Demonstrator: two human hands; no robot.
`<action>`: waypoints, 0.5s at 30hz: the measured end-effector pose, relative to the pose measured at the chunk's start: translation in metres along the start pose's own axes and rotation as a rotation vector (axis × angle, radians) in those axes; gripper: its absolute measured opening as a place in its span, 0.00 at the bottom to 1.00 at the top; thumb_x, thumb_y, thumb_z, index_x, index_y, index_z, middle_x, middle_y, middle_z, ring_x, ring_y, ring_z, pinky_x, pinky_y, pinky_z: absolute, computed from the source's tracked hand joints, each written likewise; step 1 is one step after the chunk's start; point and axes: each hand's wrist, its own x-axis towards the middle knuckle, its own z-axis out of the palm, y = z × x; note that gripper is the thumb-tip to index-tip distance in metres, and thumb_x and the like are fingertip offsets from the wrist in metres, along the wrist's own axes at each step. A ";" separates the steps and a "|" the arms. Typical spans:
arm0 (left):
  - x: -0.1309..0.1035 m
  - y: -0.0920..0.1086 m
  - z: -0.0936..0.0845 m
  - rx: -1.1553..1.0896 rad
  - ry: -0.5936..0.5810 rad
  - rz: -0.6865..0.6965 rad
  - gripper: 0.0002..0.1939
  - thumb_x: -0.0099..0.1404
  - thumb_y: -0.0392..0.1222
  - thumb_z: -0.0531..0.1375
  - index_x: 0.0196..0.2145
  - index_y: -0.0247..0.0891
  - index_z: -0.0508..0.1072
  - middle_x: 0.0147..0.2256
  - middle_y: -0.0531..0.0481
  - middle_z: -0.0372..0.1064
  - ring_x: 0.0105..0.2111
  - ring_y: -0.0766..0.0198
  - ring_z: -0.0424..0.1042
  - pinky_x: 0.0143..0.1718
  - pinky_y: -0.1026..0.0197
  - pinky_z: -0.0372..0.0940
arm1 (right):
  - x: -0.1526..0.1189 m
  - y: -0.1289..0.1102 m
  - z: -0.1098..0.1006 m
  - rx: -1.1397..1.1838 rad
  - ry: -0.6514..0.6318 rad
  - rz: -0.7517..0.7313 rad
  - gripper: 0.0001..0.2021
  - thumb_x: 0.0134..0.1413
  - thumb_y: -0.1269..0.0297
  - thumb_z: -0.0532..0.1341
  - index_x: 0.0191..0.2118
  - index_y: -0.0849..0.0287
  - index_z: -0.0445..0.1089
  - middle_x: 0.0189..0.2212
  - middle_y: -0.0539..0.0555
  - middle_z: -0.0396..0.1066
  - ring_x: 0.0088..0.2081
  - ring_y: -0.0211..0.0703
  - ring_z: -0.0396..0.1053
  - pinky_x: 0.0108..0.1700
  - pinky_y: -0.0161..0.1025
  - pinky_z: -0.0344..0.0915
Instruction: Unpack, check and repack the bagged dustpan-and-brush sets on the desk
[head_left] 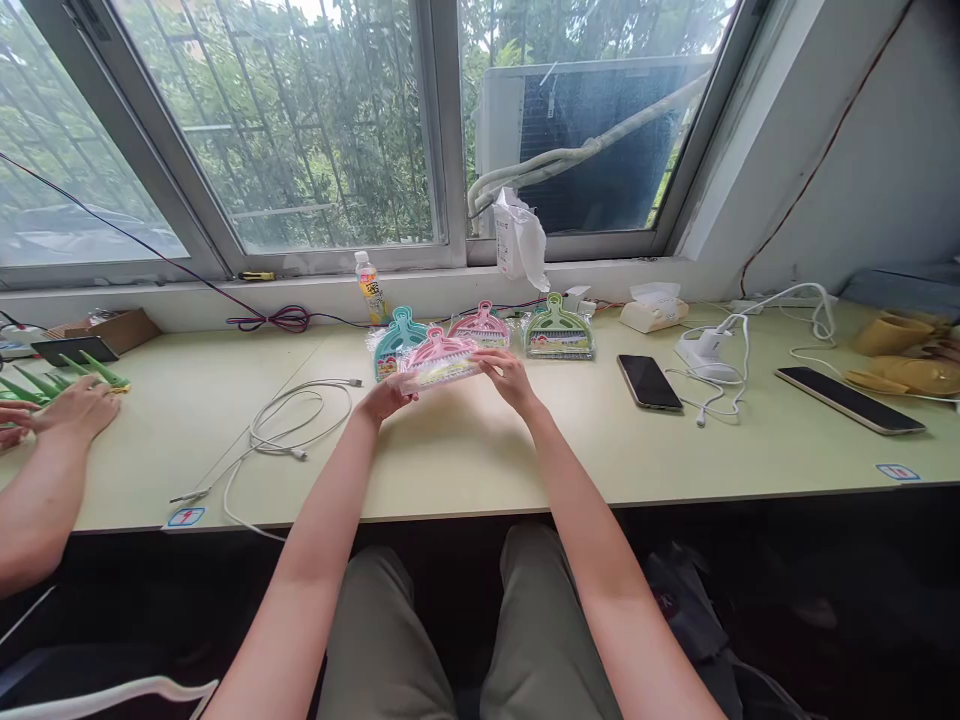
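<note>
Between my two hands, raised a little over the table, is a pink dustpan-and-brush set (441, 362) in clear wrapping. My left hand (387, 397) grips its lower left corner. At its right edge, my right hand (504, 374) pinches the wrapping. Behind it on the table lie a teal wrapped set (401, 335), partly covered by the held one, another pink set (482, 322) and a green set (558, 328) to the right.
On the table (450, 480) are a coiled white cable (259, 440) at left, a black phone (649, 382), a white plug adapter (705, 352) and a dark tablet (847, 398) at right. Another person's hands (79, 408) touch green leaf-like items at far left. A bottle (370, 288) stands behind.
</note>
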 end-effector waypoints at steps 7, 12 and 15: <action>-0.008 0.006 0.012 0.065 -0.207 -0.098 0.22 0.52 0.41 0.71 0.45 0.33 0.74 0.36 0.43 0.76 0.25 0.65 0.73 0.29 0.59 0.72 | -0.001 0.001 0.001 0.042 0.169 0.010 0.09 0.56 0.65 0.63 0.38 0.47 0.81 0.51 0.51 0.72 0.57 0.48 0.65 0.64 0.48 0.58; -0.009 0.009 0.013 0.155 -0.252 -0.111 0.28 0.51 0.43 0.72 0.49 0.34 0.71 0.36 0.43 0.76 0.26 0.60 0.77 0.29 0.59 0.72 | -0.003 0.009 0.002 0.243 0.225 0.115 0.22 0.49 0.70 0.66 0.52 0.47 0.75 0.60 0.51 0.66 0.59 0.44 0.65 0.61 0.43 0.63; -0.009 0.008 0.013 0.170 -0.252 -0.120 0.32 0.51 0.42 0.72 0.52 0.35 0.69 0.34 0.44 0.76 0.26 0.58 0.77 0.28 0.60 0.72 | -0.003 0.018 0.002 0.430 0.281 0.347 0.31 0.40 0.74 0.69 0.54 0.51 0.72 0.54 0.54 0.73 0.51 0.45 0.72 0.56 0.45 0.68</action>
